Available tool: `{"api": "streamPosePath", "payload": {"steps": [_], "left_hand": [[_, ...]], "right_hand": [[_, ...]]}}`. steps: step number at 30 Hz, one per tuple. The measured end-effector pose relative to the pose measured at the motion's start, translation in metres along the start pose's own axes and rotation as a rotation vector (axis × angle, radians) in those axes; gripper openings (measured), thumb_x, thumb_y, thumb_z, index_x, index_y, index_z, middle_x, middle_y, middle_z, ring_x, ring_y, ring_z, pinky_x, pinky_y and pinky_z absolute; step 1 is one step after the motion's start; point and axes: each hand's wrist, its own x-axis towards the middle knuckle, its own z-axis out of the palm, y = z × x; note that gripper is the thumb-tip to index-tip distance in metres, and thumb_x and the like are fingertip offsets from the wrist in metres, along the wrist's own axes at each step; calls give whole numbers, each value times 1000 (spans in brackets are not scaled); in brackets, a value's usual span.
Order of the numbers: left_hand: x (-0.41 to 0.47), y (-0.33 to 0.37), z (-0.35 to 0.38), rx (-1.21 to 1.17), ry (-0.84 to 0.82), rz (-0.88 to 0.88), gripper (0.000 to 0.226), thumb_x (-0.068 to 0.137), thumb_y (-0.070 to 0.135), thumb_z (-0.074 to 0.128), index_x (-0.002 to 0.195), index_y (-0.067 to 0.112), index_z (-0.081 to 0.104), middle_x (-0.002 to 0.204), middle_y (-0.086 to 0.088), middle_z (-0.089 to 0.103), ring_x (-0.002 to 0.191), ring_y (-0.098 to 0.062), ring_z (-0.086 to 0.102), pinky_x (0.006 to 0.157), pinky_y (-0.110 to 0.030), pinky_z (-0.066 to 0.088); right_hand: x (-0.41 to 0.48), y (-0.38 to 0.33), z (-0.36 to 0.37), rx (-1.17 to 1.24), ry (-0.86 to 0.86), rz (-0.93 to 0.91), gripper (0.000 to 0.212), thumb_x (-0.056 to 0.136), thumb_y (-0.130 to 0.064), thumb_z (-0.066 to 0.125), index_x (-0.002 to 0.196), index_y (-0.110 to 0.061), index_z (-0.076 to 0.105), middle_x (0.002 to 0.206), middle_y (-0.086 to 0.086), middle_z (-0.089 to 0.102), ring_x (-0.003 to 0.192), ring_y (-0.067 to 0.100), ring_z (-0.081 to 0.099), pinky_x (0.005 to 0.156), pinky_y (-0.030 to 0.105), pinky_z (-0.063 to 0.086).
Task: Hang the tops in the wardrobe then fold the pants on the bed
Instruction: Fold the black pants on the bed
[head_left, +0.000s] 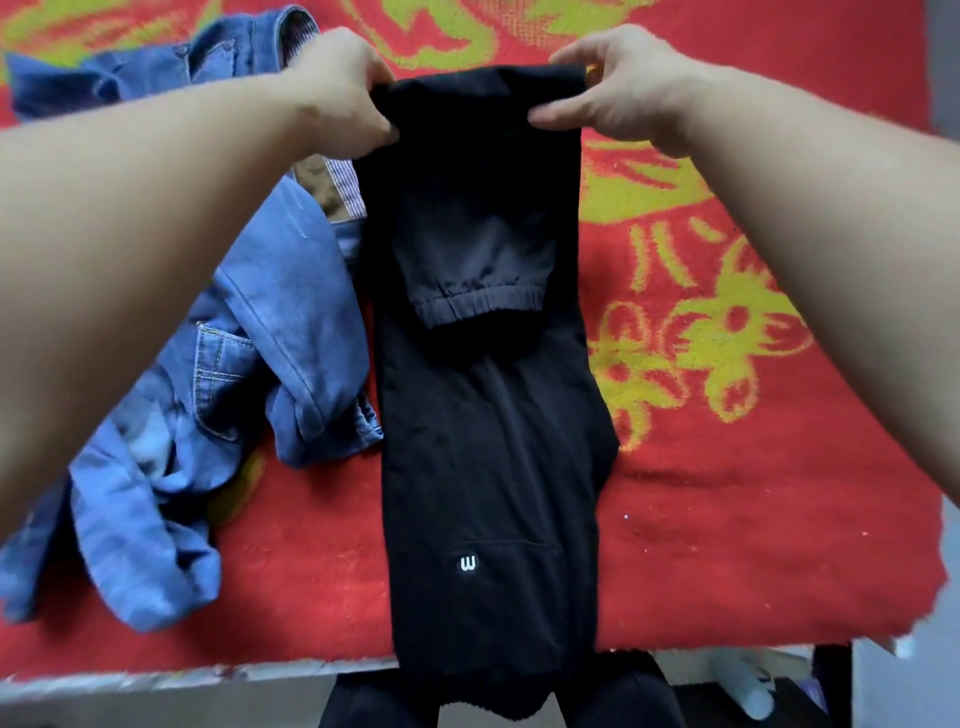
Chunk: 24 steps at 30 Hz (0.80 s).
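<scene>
While both hands met at its far end, a pair of black pants (488, 441) lay lengthwise on the bed (156, 675), over a red blanket (737, 545) patterned with yellow flowers. The left hand (337, 98) gripped the far left corner of the folded cloth, curled round it. The right hand (618, 96) pinched the far right corner, its fingers (569, 54) on top and the thumb beneath. The pants were doubled over, with the lower legs laid back on the upper part, so that an elastic cuff (478, 306) rested on top, between the hands and a small white logo (468, 564). The near end of the pants hung just over the bed's near edge. Just left of them and touching their side, blue jeans (249, 364) lay crumpled on the blanket, stretching from the far left corner down toward the near edge.
</scene>
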Motion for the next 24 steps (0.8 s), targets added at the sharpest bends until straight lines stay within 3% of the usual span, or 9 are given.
{"api": "streamPosePath", "payload": {"steps": [2, 3, 7, 11, 13, 17, 19, 24], "left_hand": [[-20, 9, -12, -9, 14, 32, 12, 86, 6, 61, 93, -3, 65, 86, -26, 61, 78, -29, 56, 70, -38, 46], [-32, 13, -17, -9, 27, 56, 13, 85, 5, 59, 93, -3, 65, 87, -26, 60, 80, -32, 58, 70, -39, 45], [-76, 23, -24, 66, 76, 122, 20, 87, 11, 58, 101, -2, 63, 108, -28, 50, 104, -42, 51, 85, -47, 44], [-123, 32, -16, 63, 123, 153, 22, 87, 14, 58, 103, 0, 63, 111, -25, 48, 109, -39, 46, 84, -47, 42], [-149, 36, -9, 54, 152, 163, 25, 88, 15, 57, 108, 3, 63, 112, -23, 48, 111, -38, 45, 84, -48, 43], [-201, 45, 13, 26, 235, 194, 31, 85, 17, 55, 113, 9, 65, 105, -21, 52, 102, -40, 50, 80, -52, 46], [-231, 50, 28, 25, 263, 205, 32, 81, 14, 58, 112, 11, 65, 101, -18, 55, 95, -40, 53, 75, -50, 48], [-299, 53, 93, 145, 182, 279, 25, 69, 15, 63, 94, 13, 62, 87, -12, 55, 80, -36, 53, 62, -44, 43]], "right_hand": [[-22, -7, -9, -1, -38, -14, 42, 81, -33, 81, 121, -22, 70, 113, -9, 69, 102, 6, 65, 99, 31, 52], [-33, -10, -13, -13, -41, -17, 38, 82, -31, 80, 117, -21, 72, 109, -8, 71, 98, 5, 65, 99, 33, 53], [-81, -23, -19, -140, -31, -87, 26, 87, -22, 75, 112, -20, 70, 97, -7, 64, 82, 4, 59, 77, 20, 51], [-127, -23, -13, -284, 47, -168, 32, 87, -23, 73, 119, -21, 67, 111, -2, 64, 102, 15, 60, 93, 31, 50], [-149, -19, -7, -356, 84, -219, 31, 87, -26, 71, 117, -21, 66, 115, 4, 62, 107, 22, 58, 94, 39, 49], [-197, -6, 9, -463, 137, -319, 27, 86, -26, 66, 112, -17, 64, 111, 11, 59, 109, 31, 56, 90, 41, 45], [-223, 5, 23, -539, 173, -371, 29, 80, -25, 62, 106, -15, 65, 105, 13, 60, 101, 36, 57, 83, 44, 47], [-286, 56, 74, -685, 130, -460, 34, 66, -27, 60, 97, -15, 62, 95, 13, 59, 84, 36, 58, 67, 44, 48]]}}
